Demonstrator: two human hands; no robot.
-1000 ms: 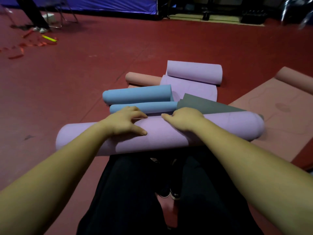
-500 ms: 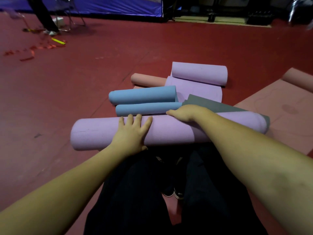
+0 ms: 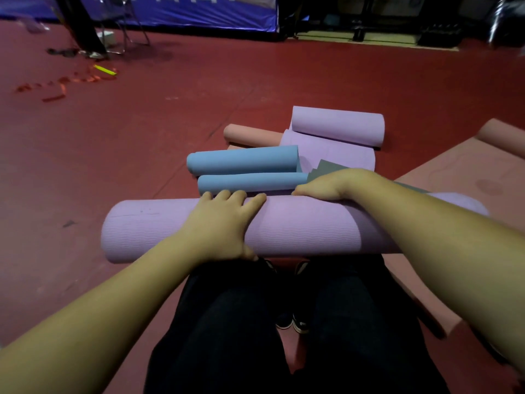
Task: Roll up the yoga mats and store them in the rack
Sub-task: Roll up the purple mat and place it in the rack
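A dark red gym floor (image 3: 255, 89) runs back to a blue banner (image 3: 170, 12) along the far wall, with a few red scraps (image 3: 56, 89) and a yellow strip (image 3: 105, 70) lying far off to the left. Close in front of the crouching person lies the big lilac roll (image 3: 298, 226), a yoga mat wound into a thick tube, lying crosswise on the floor just ahead of the knees. Its surface is finely ribbed, a faint seam line shows near its left end, and a darker lilac band wraps its right part.

The left hand (image 3: 221, 223) lies flat over the top of the roll, fingers straight and spread toward the far side, pressing rather than gripping. The right hand (image 3: 332, 184) sits on the roll's far upper edge with its fingers bent downward behind it (how far they wrap I cannot tell from here).

Just beyond are two blue rolls (image 3: 244, 163) side by side, touching a grey mat (image 3: 326, 169) whose corner pokes out beside the right hand. Farther back sit a salmon roll (image 3: 250, 134) and a second lilac mat (image 3: 338, 126), half rolled with its loose end spread toward us. A pink mat (image 3: 460, 177) lies flat off to the right.
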